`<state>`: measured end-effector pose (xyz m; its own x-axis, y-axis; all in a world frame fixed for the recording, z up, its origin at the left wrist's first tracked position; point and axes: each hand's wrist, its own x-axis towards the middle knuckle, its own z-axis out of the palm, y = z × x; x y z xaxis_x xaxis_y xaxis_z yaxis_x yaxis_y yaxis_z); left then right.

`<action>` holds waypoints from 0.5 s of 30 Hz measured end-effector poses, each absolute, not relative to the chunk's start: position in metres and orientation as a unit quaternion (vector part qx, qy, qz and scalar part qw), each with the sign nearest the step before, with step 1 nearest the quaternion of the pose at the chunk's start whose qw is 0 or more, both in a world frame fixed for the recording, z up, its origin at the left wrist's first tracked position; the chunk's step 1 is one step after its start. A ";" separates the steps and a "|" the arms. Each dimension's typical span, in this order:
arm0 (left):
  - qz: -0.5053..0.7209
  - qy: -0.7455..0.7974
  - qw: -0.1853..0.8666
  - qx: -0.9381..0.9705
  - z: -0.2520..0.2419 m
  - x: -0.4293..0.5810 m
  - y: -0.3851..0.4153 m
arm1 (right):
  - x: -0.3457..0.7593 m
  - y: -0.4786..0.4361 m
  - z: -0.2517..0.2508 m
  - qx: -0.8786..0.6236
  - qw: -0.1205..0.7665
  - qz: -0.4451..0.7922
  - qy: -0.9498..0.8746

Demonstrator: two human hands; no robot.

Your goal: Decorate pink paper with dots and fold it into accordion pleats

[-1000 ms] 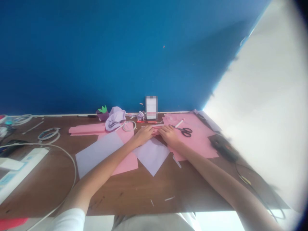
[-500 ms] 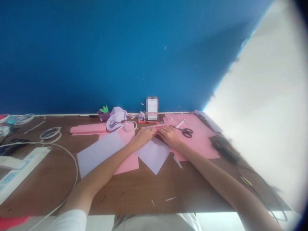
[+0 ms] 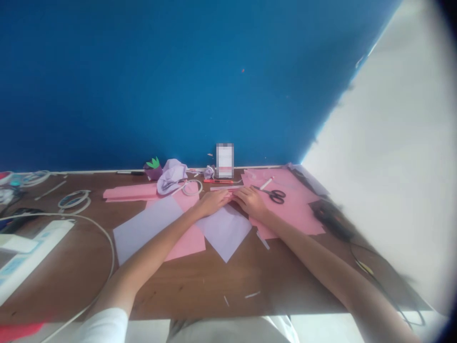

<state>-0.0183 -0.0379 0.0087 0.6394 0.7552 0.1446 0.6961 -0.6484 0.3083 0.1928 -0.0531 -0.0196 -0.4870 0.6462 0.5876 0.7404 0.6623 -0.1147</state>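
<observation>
My left hand (image 3: pixel 211 202) and my right hand (image 3: pixel 253 202) lie close together on the brown table (image 3: pixel 200 281), fingers pressed down on a small folded pink paper strip (image 3: pixel 228 192) between them. The fingertips meet over the strip and hide most of it. A lilac paper square (image 3: pixel 224 230) lies just in front of both hands. A larger lilac sheet (image 3: pixel 148 226) and a pink sheet (image 3: pixel 187 240) sit under my left forearm. Black-handled scissors (image 3: pixel 274 194) and a white pen (image 3: pixel 266 183) rest on a big pink sheet (image 3: pixel 293 209) right of my right hand.
Against the blue wall stand a small blurred card (image 3: pixel 224 160), crumpled lilac paper (image 3: pixel 172 175), a purple paper fruit with green leaves (image 3: pixel 153 168) and an orange pen (image 3: pixel 217 181). Hoops (image 3: pixel 73 200), a white cable (image 3: pixel 103 238) and a white power strip (image 3: pixel 24 255) lie left. A black device (image 3: pixel 330 214) lies right.
Both hands stay on the pink strip with only slight finger shifts. The view wobbled a little; nothing else moved.
</observation>
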 end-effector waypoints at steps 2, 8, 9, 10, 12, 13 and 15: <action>0.125 0.408 0.118 0.896 0.010 -0.018 -0.037 | 0.193 -0.053 -0.021 -0.409 0.305 -0.078 -0.856; 0.109 0.403 0.104 0.902 0.011 -0.017 -0.035 | 0.193 -0.055 -0.018 -0.406 0.298 -0.090 -0.859; 0.110 0.400 0.091 0.905 0.011 -0.017 -0.035 | 0.193 -0.056 -0.017 -0.406 0.296 -0.089 -0.860; 0.114 0.394 0.075 0.909 0.012 -0.017 -0.035 | 0.193 -0.056 -0.017 -0.406 0.295 -0.087 -0.861; 0.123 0.386 0.043 0.913 0.013 -0.017 -0.035 | 0.193 -0.057 -0.016 -0.409 0.294 -0.084 -0.860; 0.123 0.383 0.030 0.915 0.013 -0.017 -0.035 | 0.192 -0.057 -0.016 -0.410 0.293 -0.083 -0.859; 0.123 0.377 0.012 0.918 0.015 -0.018 -0.036 | 0.192 -0.056 -0.017 -0.412 0.289 -0.082 -0.860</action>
